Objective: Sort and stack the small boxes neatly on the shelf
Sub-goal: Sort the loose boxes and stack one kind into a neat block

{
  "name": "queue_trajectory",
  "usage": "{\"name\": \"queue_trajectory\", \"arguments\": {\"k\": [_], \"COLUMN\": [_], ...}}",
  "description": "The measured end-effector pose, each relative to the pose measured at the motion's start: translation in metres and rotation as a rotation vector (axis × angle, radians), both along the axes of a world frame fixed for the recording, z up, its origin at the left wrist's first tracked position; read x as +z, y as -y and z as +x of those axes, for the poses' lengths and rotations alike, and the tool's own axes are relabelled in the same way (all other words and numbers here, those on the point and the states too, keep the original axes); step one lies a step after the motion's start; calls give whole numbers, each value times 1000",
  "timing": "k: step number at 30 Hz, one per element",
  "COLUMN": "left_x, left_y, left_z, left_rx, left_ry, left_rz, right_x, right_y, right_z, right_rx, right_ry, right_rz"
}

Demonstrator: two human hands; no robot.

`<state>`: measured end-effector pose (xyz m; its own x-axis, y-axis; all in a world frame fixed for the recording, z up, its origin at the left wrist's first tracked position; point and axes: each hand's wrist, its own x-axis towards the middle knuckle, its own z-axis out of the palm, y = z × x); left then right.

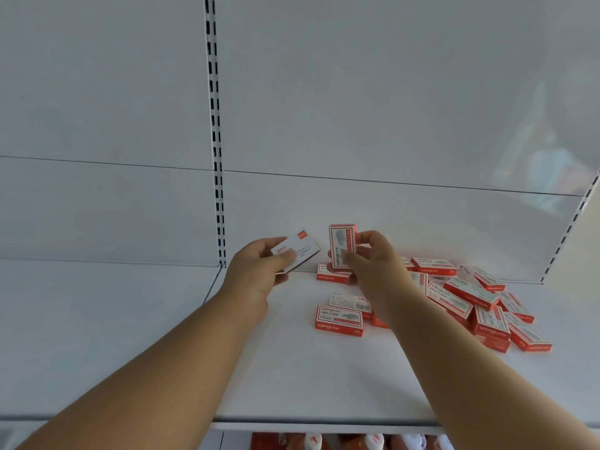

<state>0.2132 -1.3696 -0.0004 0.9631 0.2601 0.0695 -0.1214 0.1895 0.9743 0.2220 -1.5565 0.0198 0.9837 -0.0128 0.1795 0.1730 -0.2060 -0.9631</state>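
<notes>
The left hand point(259, 271) pinched a pale-faced box point(297, 250) by its near end, thumb on top. Just right of it, the right hand point(373, 258) held a red box point(341, 246) upright between thumb and fingertips, above a flat box point(332, 275) near the back panel point(389, 92). These looked light, stiff cartons, best taken by the long edges; glossy faces might slide when stacked. Farther right, a loose heap of boxes point(480, 303) lay jumbled. The shelf point(292, 368) was smooth white metal, with a slotted upright point(216, 141) at left.
</notes>
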Motion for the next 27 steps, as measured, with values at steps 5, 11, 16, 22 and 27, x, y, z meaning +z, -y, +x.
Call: {"name": "queue_trajectory", "arguments": {"k": [5,11,16,22,27], "left_x": [11,4,3,-9,7], "left_y": [-30,-80,-127,-133,-98], "left_z": [3,5,0,-8,-15], "left_rx": [255,454,548,576,480], "left_ry": [-75,-184,-371,-432,-93], "left_rz": [640,1004,1015,1281,1458], "right_x": [1,1,-4,-7,1], "right_y": [-14,-37,-52,-56,-50], "right_z": [3,3,3,2,-3], "right_rx": [9,61,69,40,16], "right_ry": [30,27,40,25,33], "right_rz": [-37,-53,-86,-21,43]}}
